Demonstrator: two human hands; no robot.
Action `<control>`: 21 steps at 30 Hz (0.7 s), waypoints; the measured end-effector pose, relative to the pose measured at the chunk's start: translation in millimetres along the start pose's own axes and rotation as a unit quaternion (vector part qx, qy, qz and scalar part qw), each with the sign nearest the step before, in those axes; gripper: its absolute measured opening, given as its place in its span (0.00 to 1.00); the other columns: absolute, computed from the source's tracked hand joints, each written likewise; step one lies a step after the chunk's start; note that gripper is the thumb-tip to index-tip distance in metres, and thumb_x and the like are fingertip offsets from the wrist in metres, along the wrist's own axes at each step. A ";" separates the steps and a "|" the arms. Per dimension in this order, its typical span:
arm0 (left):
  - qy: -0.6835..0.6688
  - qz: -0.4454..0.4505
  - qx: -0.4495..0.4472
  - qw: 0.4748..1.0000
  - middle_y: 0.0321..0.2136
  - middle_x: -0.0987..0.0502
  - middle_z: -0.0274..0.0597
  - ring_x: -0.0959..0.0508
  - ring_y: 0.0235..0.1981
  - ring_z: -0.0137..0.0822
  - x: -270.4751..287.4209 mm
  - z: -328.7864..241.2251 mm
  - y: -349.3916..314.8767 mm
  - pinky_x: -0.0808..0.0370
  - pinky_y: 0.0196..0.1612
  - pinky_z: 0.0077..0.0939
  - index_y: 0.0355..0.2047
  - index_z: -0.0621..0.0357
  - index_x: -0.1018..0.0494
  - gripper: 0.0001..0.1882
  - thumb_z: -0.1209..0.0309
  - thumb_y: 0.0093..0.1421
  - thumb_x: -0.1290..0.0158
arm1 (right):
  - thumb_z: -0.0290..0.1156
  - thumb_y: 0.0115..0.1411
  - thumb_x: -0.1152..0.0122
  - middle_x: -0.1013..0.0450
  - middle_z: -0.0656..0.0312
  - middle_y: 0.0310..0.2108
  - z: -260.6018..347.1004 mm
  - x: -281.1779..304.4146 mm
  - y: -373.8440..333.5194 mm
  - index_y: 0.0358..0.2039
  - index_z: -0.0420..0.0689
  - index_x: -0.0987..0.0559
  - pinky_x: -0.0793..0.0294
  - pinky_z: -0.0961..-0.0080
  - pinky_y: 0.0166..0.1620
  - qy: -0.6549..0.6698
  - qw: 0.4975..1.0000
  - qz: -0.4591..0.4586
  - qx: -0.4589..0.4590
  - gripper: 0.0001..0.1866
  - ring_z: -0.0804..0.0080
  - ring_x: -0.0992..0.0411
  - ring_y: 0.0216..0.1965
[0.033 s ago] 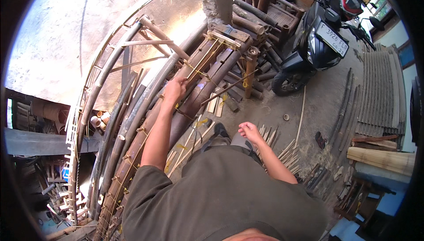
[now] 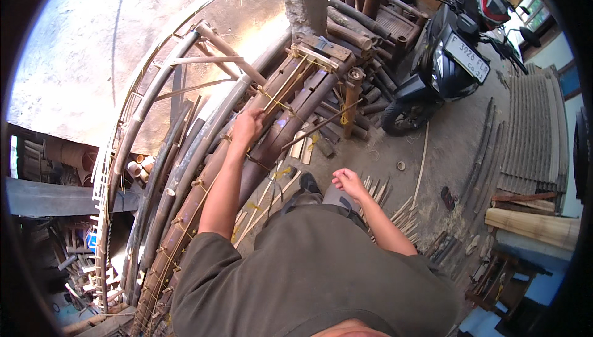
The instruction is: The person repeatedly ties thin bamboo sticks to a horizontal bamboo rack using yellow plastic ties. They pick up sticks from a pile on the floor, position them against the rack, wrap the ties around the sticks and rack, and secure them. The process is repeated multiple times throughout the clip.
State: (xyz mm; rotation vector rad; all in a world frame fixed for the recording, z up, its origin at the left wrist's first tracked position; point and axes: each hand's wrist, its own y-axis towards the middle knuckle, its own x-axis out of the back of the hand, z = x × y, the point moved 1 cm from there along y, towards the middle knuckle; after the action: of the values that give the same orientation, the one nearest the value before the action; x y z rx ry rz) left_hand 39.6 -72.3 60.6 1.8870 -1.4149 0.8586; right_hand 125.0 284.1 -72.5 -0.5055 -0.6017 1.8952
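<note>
Hardly anything has moved since the earlier frame; the view has shifted slightly, while both hands keep almost the same places; the left hand (image 2: 248, 126) is curled at the lower end of a thin pale strip (image 2: 286, 83), though whether it pinches or merely presses I cannot tell; the strip lies along a brown bamboo pole (image 2: 276, 84), toward the pale crosspiece (image 2: 315, 57); light, steady fingertip pressure should suit it, keeping it straight and clear of the yellow cord (image 2: 285, 107); the right hand (image 2: 348, 183), loosely open and seemingly empty, could steady the far end.
</note>
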 end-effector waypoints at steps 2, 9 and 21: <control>-0.023 -0.013 0.007 1.000 0.36 0.21 0.56 0.20 0.38 0.53 -9.1 -10.5 6.5 0.24 0.43 0.39 0.39 0.60 0.20 0.12 0.67 0.58 0.45 | 0.37 0.67 0.50 0.25 0.64 0.32 30.3 -0.2 28.7 0.41 0.42 0.24 0.29 0.82 0.34 -0.017 0.998 0.035 0.043 0.12 0.81 0.30 0.29; -0.010 0.053 0.034 0.998 0.37 0.20 0.55 0.20 0.39 0.50 -16.1 -8.1 21.4 0.25 0.44 0.36 0.40 0.60 0.21 0.12 0.69 0.58 0.46 | 0.37 0.67 0.50 0.25 0.65 0.31 125.9 -38.6 98.3 0.41 0.41 0.24 0.28 0.82 0.35 -0.087 0.976 0.172 0.097 0.13 0.81 0.30 0.29; 0.037 -0.091 0.120 0.988 0.36 0.21 0.51 0.23 0.42 0.50 -72.4 -35.7 18.8 0.35 0.47 0.46 0.44 0.57 0.27 0.14 0.68 0.59 0.48 | 0.40 0.64 0.50 0.27 0.66 0.33 199.8 -80.6 108.2 0.37 0.46 0.24 0.30 0.75 0.42 0.430 0.902 0.037 -0.027 0.12 0.77 0.29 0.36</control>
State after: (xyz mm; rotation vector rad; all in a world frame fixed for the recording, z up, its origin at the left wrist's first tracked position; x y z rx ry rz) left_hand 1.2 -7.6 25.9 2.1017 -1.1152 1.0337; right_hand -40.5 137.7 23.8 -1.3143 -0.0398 1.5060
